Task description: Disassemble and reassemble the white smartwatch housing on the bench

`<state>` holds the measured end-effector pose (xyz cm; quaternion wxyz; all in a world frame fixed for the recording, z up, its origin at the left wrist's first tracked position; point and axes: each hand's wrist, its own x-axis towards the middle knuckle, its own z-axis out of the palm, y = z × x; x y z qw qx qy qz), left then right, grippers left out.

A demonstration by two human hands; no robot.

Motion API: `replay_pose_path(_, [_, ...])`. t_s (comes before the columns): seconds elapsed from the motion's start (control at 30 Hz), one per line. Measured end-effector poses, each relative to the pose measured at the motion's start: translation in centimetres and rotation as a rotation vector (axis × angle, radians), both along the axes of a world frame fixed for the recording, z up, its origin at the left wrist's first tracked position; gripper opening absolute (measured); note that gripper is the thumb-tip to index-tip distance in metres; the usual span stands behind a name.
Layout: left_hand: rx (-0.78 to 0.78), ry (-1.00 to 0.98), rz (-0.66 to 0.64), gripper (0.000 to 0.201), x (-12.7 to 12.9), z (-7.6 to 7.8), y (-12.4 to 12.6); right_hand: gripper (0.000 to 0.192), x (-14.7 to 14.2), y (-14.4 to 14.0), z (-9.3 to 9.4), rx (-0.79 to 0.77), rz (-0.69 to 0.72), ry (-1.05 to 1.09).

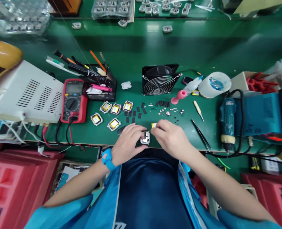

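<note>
Small white case [145, 138] is held just over the near edge of the green bench [136, 47], between both hands. It looks light and hard, with tiny open parts inside, so it is likely easy to break and best pinched by its outer sides. A little yellow piece [153, 125] is seen just beside the right fingertips; whether it is touched cannot be told. The left hand [128, 142] is curled narrow around the case's left side. The right hand [171, 137] is bent close, fingers pinched narrow at the case's top. Both wrists are kept low. More yellow packs [114, 108] are laid further back, near a red meter [73, 100].
</note>
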<state>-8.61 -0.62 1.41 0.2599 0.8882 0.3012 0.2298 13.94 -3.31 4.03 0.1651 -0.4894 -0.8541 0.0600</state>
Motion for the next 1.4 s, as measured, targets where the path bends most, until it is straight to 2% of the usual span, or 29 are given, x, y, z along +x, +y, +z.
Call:
replay_pose_path(0.1, [-0.022, -0.041, 0.002, 0.019, 0.1, -0.2, 0.0, 0.028, -0.8, -2.3, -1.4, 0.040, -0.020, 0.149])
replay_pose_path(0.3, [0.044, -0.041, 0.008, 0.016, 0.4, -0.6, -0.3, 0.030, -2.4, -3.9, -3.5, 0.068, -0.103, 0.166])
replay_pose_path(0.5, [0.028, -0.071, 0.003, 0.019, 0.1, -0.8, -0.4, 0.027, -2.3, -4.0, -3.7, -0.001, -0.123, 0.200])
replay_pose_path(0.7, [0.071, -0.092, 0.100, 0.020, 0.0, -1.1, -1.1, 0.021, -2.8, -4.3, -3.0, -0.016, -0.155, 0.332])
replay_pose_path(0.83, [0.091, -0.095, 0.138, 0.018, 0.0, -1.3, -1.4, 0.008, 0.4, -4.8, -1.7, 0.038, -0.296, 0.424])
replay_pose_path(0.97, [0.160, -0.110, 0.174, 0.023, -0.3, -1.5, -1.6, 0.018, 6.3, -5.7, -1.0, 0.111, -0.550, 0.246])
replay_pose_path(1.07, [0.166, -0.109, 0.187, 0.025, -0.4, -1.7, -1.6, 0.023, 9.4, -6.5, -1.5, 0.108, -0.697, 0.088])
replay_pose_path(1.17, [0.152, -0.073, 0.171, 0.029, -0.4, -1.8, -1.4, 0.040, 10.4, -7.1, -2.2, 0.022, -0.787, 0.002])
replay_pose_path(1.23, [0.140, -0.046, 0.158, 0.028, -0.3, -1.8, -1.2, 0.046, 10.7, -7.1, -2.3, -0.063, -0.799, -0.007])
replay_pose_path(1.33, [0.144, -0.028, 0.146, 0.023, -0.1, -1.7, -1.0, 0.052, 10.9, -6.8, -1.8, -0.184, -0.828, 0.025])
replay_pose_path(1.4, [0.152, -0.021, 0.144, 0.021, 0.0, -1.7, -0.9, 0.053, 10.6, -6.6, -1.2, -0.238, -0.920, 0.087])
